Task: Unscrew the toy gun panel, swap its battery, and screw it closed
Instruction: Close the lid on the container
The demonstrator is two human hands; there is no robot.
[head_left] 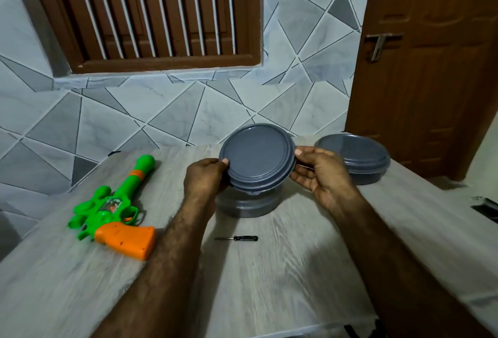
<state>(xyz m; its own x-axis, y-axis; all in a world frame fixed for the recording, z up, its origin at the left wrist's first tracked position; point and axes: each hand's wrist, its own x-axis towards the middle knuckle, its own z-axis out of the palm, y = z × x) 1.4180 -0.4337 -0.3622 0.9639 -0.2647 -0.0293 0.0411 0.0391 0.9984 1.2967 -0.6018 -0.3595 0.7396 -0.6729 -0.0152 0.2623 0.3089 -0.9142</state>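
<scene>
A green and orange toy gun (pixel 113 208) lies flat on the left of the grey wood-grain table (pixel 296 270), orange grip toward me. A small black-handled screwdriver (pixel 237 238) lies in the middle of the table. Behind it stands a round grey container (pixel 248 204). My left hand (pixel 206 177) and my right hand (pixel 320 173) grip the opposite edges of its grey lid (pixel 257 155), which is tilted up toward me above the container. No battery is in sight.
A second grey round container (pixel 358 158), lid on, stands at the back right of the table. A tiled wall with a barred brown window runs behind the table. A brown door is at the right. A dark object (pixel 485 208) lies past the table's right edge.
</scene>
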